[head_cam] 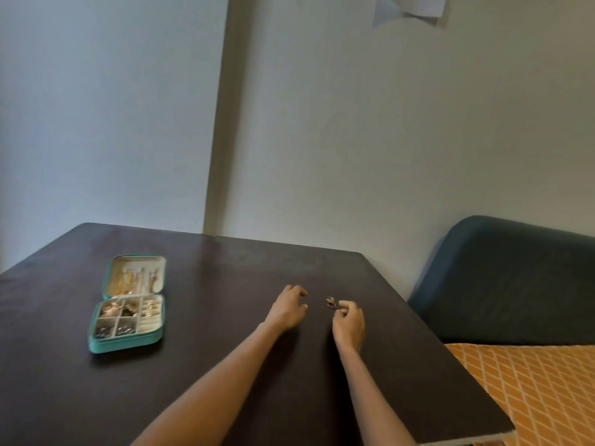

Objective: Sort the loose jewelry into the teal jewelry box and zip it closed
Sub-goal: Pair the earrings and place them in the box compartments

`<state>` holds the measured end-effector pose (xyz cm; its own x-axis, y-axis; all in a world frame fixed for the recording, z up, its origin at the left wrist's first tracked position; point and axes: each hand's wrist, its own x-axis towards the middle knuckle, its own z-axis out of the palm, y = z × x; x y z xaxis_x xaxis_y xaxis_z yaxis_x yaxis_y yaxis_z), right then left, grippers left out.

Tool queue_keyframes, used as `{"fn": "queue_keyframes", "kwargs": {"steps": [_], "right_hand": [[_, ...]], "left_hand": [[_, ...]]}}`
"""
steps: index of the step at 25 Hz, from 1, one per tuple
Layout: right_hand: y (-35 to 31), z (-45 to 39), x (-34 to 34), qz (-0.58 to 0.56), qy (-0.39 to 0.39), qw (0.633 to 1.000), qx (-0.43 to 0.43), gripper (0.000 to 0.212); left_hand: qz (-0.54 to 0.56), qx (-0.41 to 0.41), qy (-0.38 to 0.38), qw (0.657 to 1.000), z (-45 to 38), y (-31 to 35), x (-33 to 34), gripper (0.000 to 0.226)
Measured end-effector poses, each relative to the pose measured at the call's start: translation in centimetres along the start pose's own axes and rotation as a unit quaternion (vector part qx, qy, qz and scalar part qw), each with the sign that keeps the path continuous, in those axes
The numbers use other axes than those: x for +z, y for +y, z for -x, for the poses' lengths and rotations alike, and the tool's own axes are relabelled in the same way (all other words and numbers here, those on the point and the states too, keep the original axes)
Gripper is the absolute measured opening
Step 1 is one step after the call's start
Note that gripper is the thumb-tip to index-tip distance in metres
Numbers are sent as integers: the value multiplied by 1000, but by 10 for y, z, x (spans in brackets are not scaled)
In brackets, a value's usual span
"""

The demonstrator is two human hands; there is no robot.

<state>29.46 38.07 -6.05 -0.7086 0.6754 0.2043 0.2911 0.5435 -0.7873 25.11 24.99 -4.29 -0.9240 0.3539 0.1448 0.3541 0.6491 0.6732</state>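
Observation:
The teal jewelry box [96, 344] lies unzipped and flat on the left of the dark table [225, 365]. Its lid half holds hanging gold pieces, and its tray compartments hold several small pieces. Two small gold rings [330, 302] lie on the table right of centre. My right hand [349, 323] is just beside them, and its curled fingertips pinch or touch the nearer ring. My left hand [287, 309] hovers or rests on the table to the left of the rings with fingers loosely curled, holding nothing.
A dark teal sofa back [508, 284] and an orange patterned cover [541, 391] sit past the table's right edge. Pale walls rise behind the table's far edge.

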Motion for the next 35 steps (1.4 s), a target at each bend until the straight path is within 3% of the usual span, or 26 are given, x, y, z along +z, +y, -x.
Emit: {"fn": "queue_keyframes", "kwargs": {"steps": [8,16,22,24,27,31,35], "right_hand": [[-3,-44,22,111,-27,993,5,30],[-3,-45,21,88,-31,995,-22,20],[0,-46,20,70,-30,997,-31,18],[0,-47,20,68,-31,997,-31,19],[-1,-43,19,12,-50,997,-55,21],[0,-38,15,-161,-122,973,-111,26],[-2,-31,12,-206,-136,961,-123,30]], "left_hand": [[101,-81,-16,992,-51,24,38,37],[63,-96,-40,993,-72,19,33,19],[102,-95,-41,989,-74,17,32,3],[129,-100,-27,986,-71,14,33,12],[221,-125,21,967,-67,8,36,8],[319,-152,31,935,-61,8,31,3],[425,-186,-38,885,-51,8,18,6]]}}
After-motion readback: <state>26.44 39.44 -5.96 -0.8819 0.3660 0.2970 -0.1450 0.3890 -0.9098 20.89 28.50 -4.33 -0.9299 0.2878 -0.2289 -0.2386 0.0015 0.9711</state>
